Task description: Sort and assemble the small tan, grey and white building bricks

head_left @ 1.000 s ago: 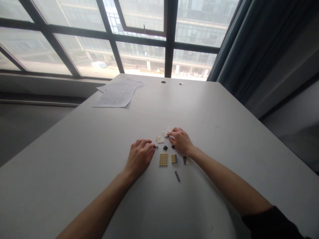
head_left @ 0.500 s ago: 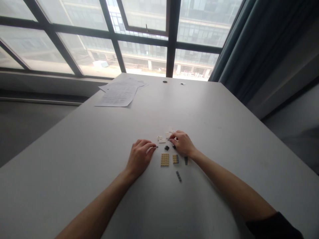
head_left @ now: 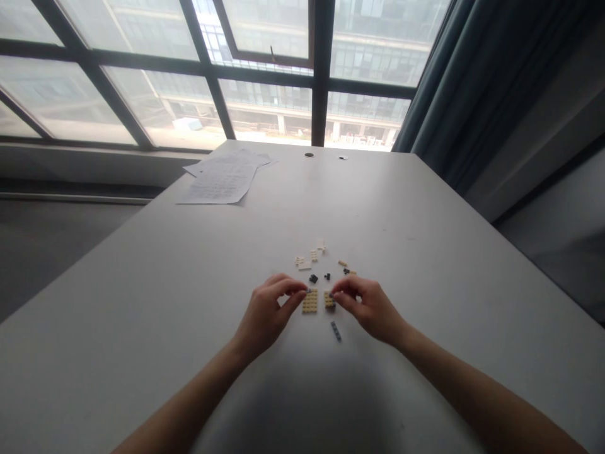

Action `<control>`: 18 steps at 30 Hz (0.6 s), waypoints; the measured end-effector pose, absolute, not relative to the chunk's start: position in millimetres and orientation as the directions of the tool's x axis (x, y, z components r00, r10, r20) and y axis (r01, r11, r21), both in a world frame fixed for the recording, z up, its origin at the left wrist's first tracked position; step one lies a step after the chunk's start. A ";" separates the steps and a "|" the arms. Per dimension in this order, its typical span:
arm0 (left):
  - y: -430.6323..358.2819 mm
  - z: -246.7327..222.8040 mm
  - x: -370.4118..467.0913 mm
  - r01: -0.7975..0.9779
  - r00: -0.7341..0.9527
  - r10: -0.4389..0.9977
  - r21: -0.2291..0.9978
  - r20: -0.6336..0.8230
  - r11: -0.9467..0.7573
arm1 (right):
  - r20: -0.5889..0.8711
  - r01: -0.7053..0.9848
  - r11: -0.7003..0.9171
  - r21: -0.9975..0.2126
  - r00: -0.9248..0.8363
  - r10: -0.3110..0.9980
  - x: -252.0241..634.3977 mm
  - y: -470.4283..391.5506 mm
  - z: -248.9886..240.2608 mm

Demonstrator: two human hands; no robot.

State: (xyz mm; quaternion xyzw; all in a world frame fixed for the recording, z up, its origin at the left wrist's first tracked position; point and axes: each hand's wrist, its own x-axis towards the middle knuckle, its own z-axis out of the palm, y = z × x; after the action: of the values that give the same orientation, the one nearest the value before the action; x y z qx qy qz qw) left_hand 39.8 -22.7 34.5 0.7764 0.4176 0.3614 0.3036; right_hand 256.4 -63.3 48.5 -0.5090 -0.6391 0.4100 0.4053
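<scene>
My left hand [head_left: 271, 309] pinches a small grey piece [head_left: 308, 291] at the upper left edge of the larger tan plate [head_left: 309, 304]. To the right, my right hand [head_left: 368, 306] has its fingertips closed on a small grey piece [head_left: 332, 294] over the smaller tan plate [head_left: 329, 302], partly covering it. A long grey piece [head_left: 336, 331] lies in front of the two plates. Just behind them are two small black pieces [head_left: 313, 278]. Whether either grey piece touches its plate is too small to tell.
Several white pieces [head_left: 305, 266] lie farther back on the white table [head_left: 401, 208]. Behind my right hand are a tan piece [head_left: 342, 263] and a dark one [head_left: 346, 271]. Printed papers [head_left: 220, 180] rest at the far left, near the window.
My right hand has come back toward me from the white pieces to the smaller tan plate. My left hand has shifted right, to the larger plate. The view has moved slightly.
</scene>
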 end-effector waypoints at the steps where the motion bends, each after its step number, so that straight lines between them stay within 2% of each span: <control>1: -28.3 33.7 38.3 0.482 0.452 0.823 0.683 0.343 -0.549 | 0.219 0.451 0.296 -0.842 -0.216 0.951 258.4 -73.2 44.1; 3: -39.8 28.2 37.1 0.539 0.554 0.747 0.525 0.368 -0.659 | 0.353 0.559 0.554 -0.616 -0.433 0.829 261.5 -90.3 31.7; 4: -44.9 24.3 37.7 0.554 0.593 0.720 0.466 0.361 -0.690 | 0.377 0.585 0.633 -0.508 -0.509 0.774 262.8 -96.8 24.8; 7: -55.8 13.6 43.4 0.585 0.658 0.688 0.367 0.306 -0.723 | 0.398 0.638 0.711 -0.295 -0.595 0.699 267.7 -107.6 8.6; 13: -60.9 10.9 52.6 0.637 0.656 0.717 0.336 0.236 -0.693 | 0.357 0.712 0.680 -0.176 -0.597 0.718 289.7 -118.1 6.0; 15: -61.3 13.0 51.0 0.639 0.658 0.717 0.334 0.230 -0.693 | 0.341 0.733 0.658 -0.172 -0.582 0.738 297.7 -122.9 7.3; 18: -61.0 16.7 46.3 0.629 0.668 0.709 0.338 0.227 -0.700 | 0.338 0.770 0.594 -0.231 -0.509 0.792 303.5 -127.6 9.1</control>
State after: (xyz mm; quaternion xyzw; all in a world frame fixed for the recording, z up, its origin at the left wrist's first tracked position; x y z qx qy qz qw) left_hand 46.3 -61.0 16.7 0.9058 0.3692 0.1725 0.1160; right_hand 303.5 -127.6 9.1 -0.4497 -0.8683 0.0255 0.2080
